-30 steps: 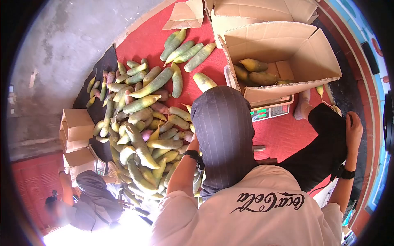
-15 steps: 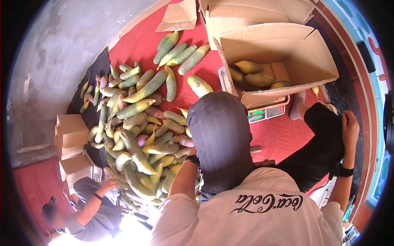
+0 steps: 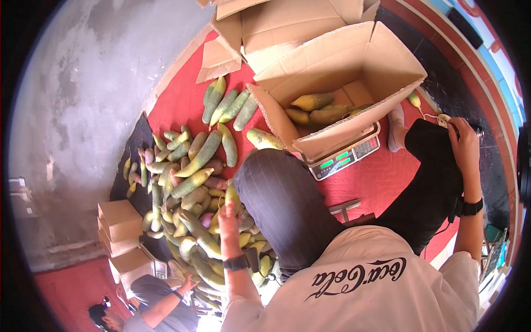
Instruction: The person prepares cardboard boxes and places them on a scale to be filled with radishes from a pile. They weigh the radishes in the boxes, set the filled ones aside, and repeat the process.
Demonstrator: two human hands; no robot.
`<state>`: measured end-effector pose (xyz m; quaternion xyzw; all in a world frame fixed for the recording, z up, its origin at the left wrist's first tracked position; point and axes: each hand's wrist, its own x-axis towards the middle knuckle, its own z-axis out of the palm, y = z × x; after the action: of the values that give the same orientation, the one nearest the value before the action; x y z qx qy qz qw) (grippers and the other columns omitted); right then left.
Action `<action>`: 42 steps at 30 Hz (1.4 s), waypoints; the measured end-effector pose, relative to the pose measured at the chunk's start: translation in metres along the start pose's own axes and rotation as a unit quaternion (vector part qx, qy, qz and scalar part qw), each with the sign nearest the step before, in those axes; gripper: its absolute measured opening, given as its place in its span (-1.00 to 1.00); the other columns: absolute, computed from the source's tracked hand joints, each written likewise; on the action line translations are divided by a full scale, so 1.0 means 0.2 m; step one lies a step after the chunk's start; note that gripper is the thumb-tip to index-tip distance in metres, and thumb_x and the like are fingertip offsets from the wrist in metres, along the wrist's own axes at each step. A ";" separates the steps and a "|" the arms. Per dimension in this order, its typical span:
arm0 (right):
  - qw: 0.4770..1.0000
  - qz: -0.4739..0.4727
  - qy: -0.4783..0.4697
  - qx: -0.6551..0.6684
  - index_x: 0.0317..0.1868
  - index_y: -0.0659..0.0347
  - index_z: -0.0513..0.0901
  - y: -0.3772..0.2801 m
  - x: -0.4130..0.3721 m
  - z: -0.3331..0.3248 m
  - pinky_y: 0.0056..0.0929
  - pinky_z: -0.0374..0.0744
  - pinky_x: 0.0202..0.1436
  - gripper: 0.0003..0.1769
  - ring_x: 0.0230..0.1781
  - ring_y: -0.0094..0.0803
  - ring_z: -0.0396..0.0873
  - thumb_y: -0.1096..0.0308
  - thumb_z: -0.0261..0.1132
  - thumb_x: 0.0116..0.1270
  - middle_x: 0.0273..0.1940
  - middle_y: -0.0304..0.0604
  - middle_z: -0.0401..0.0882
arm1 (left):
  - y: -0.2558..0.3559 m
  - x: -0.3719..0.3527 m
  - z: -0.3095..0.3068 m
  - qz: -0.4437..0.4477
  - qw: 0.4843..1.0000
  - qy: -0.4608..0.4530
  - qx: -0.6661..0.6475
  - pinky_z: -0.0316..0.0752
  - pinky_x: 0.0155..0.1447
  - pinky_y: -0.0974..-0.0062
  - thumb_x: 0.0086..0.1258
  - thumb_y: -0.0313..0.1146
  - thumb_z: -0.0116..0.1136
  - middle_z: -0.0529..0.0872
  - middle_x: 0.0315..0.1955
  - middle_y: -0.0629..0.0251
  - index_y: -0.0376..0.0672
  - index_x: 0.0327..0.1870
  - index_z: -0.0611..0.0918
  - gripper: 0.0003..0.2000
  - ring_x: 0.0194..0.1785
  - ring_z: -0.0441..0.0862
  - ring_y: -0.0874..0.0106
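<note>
One green radish [image 3: 232, 193] is gripped in the left hand [image 3: 227, 222], over a radish heap [image 3: 191, 180] left of the cardboard box [image 3: 318, 66]. Right of the box, the right hand [image 3: 466, 145] lies loosely open at the knee. Beneath it sits a digital scale [image 3: 347, 160] on red floor covering [image 3: 390, 174]; far left of it rises a stained grey wall [image 3: 99, 99].

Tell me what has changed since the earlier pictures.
The left hand has come out from behind the knee and now appears to hold a green radish above the pile. The co-worker's hand has reached out toward the pile. The right hand stays at the other knee, and the open cardboard box remains on the digital scale.
</note>
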<state>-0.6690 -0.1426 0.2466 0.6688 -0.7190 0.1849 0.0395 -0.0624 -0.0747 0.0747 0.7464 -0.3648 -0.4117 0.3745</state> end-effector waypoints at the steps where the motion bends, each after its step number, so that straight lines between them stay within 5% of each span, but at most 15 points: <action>1: 1.000 -0.003 -0.001 0.002 -0.23 0.31 0.57 0.00 0.00 0.00 -0.27 0.52 -0.23 -0.87 -0.29 -0.03 0.59 0.42 0.20 0.29 -0.29 0.03 0.57 | 0.18 -0.07 -0.03 -0.067 0.993 0.026 -0.088 0.22 -0.54 0.62 0.37 0.06 0.06 0.47 -0.54 0.37 -0.18 -0.27 0.54 -0.60 -0.58 0.33 0.60; 5: 0.999 0.027 0.006 0.019 -0.24 0.30 0.58 -0.03 0.00 -0.02 -0.26 0.52 -0.24 -0.89 -0.29 -0.04 0.59 0.43 0.20 0.28 -0.30 0.03 0.57 | 0.53 -0.16 -0.16 0.027 0.977 0.075 -0.195 0.14 -0.56 0.63 0.36 0.08 0.08 0.41 -0.60 0.40 -0.17 -0.33 0.52 -0.59 -0.62 0.26 0.59; 7: 1.000 -0.001 0.005 0.027 -0.24 0.27 0.59 -0.01 0.00 -0.01 -0.26 0.52 -0.24 -0.89 -0.29 -0.05 0.59 0.43 0.22 0.25 -0.31 0.01 0.57 | 0.78 -0.20 -0.16 0.141 0.971 -0.011 -0.191 0.03 -0.57 0.61 0.36 0.10 0.05 0.36 -0.68 0.42 -0.13 -0.47 0.43 -0.57 -0.67 0.18 0.59; 9: 1.000 0.000 0.013 0.027 -0.24 0.27 0.59 -0.04 0.00 -0.03 -0.25 0.52 -0.24 -0.88 -0.29 -0.05 0.58 0.43 0.22 0.24 -0.32 0.01 0.57 | 0.98 -0.22 -0.10 0.175 0.963 -0.072 -0.193 0.00 -0.56 0.64 0.43 0.08 -0.02 0.26 -0.69 0.50 -0.24 -0.21 0.51 -0.55 -0.68 0.10 0.66; 13: 0.997 -0.031 0.051 0.049 -0.27 0.28 0.59 -0.01 -0.01 0.00 -0.22 0.52 -0.24 -0.89 -0.30 -0.05 0.58 0.44 0.24 0.20 -0.33 0.00 0.58 | 1.26 -0.15 0.19 0.110 0.942 -0.177 -0.263 -0.01 -0.56 0.67 0.42 0.12 -0.04 0.24 -0.67 0.53 -0.31 -0.13 0.50 -0.48 -0.69 0.10 0.67; 17: 0.997 -0.029 0.060 0.044 -0.29 0.28 0.58 0.00 -0.02 -0.02 -0.19 0.51 -0.24 -0.90 -0.31 -0.03 0.57 0.44 0.25 0.20 -0.33 0.01 0.58 | 1.47 -0.11 0.56 0.084 0.961 -0.223 -0.141 0.01 -0.57 0.71 0.41 0.12 -0.01 0.33 -0.64 0.51 -0.14 -0.15 0.53 -0.57 -0.67 0.12 0.68; 20: 0.996 -0.034 0.071 0.049 -0.30 0.28 0.58 0.03 -0.03 -0.02 -0.18 0.50 -0.24 -0.90 -0.32 -0.03 0.57 0.43 0.26 0.19 -0.34 0.01 0.58 | 1.53 0.04 0.74 -0.001 0.953 -0.299 -0.041 0.00 -0.59 0.71 0.40 0.13 0.00 0.37 -0.61 0.49 -0.08 -0.21 0.53 -0.60 -0.65 0.12 0.69; 27: 0.995 -0.004 0.071 0.069 -0.31 0.29 0.57 0.04 -0.04 -0.02 -0.19 0.49 -0.26 -0.87 -0.34 -0.03 0.56 0.43 0.28 0.16 -0.39 0.00 0.56 | 1.54 0.20 1.20 -0.006 0.917 -0.373 0.139 0.04 -0.59 0.66 0.36 0.15 0.00 0.37 -0.57 0.38 -0.19 -0.34 0.51 -0.53 -0.61 0.17 0.64; 32: 0.995 -0.009 0.061 0.080 -0.30 0.29 0.57 0.01 -0.03 -0.03 -0.19 0.49 -0.26 -0.87 -0.35 -0.04 0.56 0.43 0.28 0.16 -0.40 -0.01 0.55 | 1.50 0.29 1.40 0.019 0.893 -0.393 0.218 0.16 -0.58 0.64 0.42 0.03 0.00 0.49 -0.50 0.37 -0.20 -0.21 0.52 -0.61 -0.60 0.23 0.61; 35: 0.994 -0.016 0.058 0.089 -0.30 0.28 0.57 0.01 -0.02 -0.03 -0.18 0.49 -0.26 -0.87 -0.35 -0.02 0.55 0.42 0.28 0.17 -0.39 0.00 0.56 | 1.44 0.36 1.38 0.115 0.874 -0.380 0.281 0.34 -0.47 0.58 0.41 -0.10 0.02 0.58 -0.44 0.31 -0.27 -0.15 0.54 -0.66 -0.53 0.40 0.53; 39: 0.996 -0.027 0.053 0.063 -0.26 0.30 0.58 0.05 -0.01 0.00 -0.18 0.50 -0.25 -0.87 -0.31 0.00 0.57 0.42 0.26 0.22 -0.33 0.05 0.58 | 1.51 0.34 1.18 0.100 0.875 -0.377 0.287 0.43 -0.33 0.56 0.41 -0.22 0.02 0.64 -0.35 0.27 -0.28 -0.04 0.54 -0.70 -0.40 0.56 0.49; 42: 0.994 -0.045 0.038 0.093 -0.23 0.30 0.58 0.02 -0.01 -0.02 -0.22 0.51 -0.23 -0.87 -0.30 -0.01 0.58 0.43 0.24 0.25 -0.30 0.05 0.58 | 1.60 0.23 0.94 0.209 0.915 -0.310 0.152 0.49 -0.26 0.55 0.31 -0.32 0.07 0.67 -0.39 0.21 -0.32 -0.08 0.56 -0.73 -0.38 0.62 0.46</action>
<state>-0.6730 -0.1402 0.2485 0.6935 -0.6661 0.2743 0.0132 -0.2859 -0.3070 0.2620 0.5363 -0.6682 -0.4743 0.2024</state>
